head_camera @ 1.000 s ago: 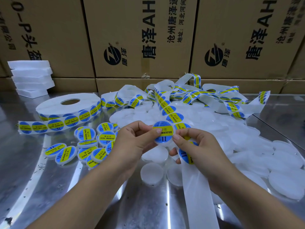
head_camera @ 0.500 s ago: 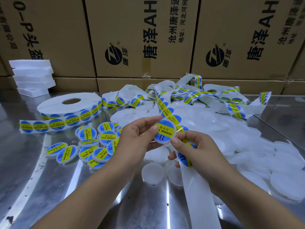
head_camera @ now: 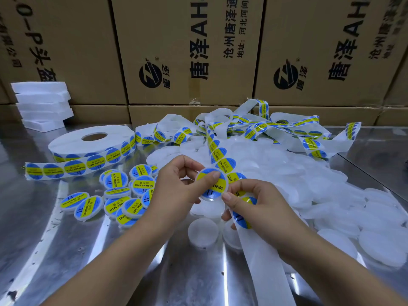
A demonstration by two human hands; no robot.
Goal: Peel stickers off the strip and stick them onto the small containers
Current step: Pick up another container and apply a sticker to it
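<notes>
My left hand (head_camera: pixel 176 186) holds a small round white container (head_camera: pixel 212 186) that carries a blue and yellow sticker, with the thumb pressed on the sticker's face. My right hand (head_camera: pixel 258 204) pinches the container's lower right edge and also grips the sticker strip (head_camera: pixel 223 155), which runs from the tangled pile behind, under the palm and down as bare white backing (head_camera: pixel 260 261). One sticker (head_camera: pixel 240 217) shows on the strip below my right fingers. A heap of unlabelled white containers (head_camera: pixel 298 173) lies to the right. Several labelled containers (head_camera: pixel 123 195) lie to the left.
A big roll of stickers (head_camera: pixel 92 142) sits at the left with a loose tail of stickers. A stack of white foam pieces (head_camera: pixel 42 104) stands at the far left. Cardboard boxes (head_camera: pixel 187 51) wall off the back. The shiny metal table (head_camera: pixel 44 239) shows bare at front left.
The labelled container has been turned clockwise between my hands, so its yellow band now runs slanted. My left thumb has slid onto the sticker's face. Both hands stayed in place.
</notes>
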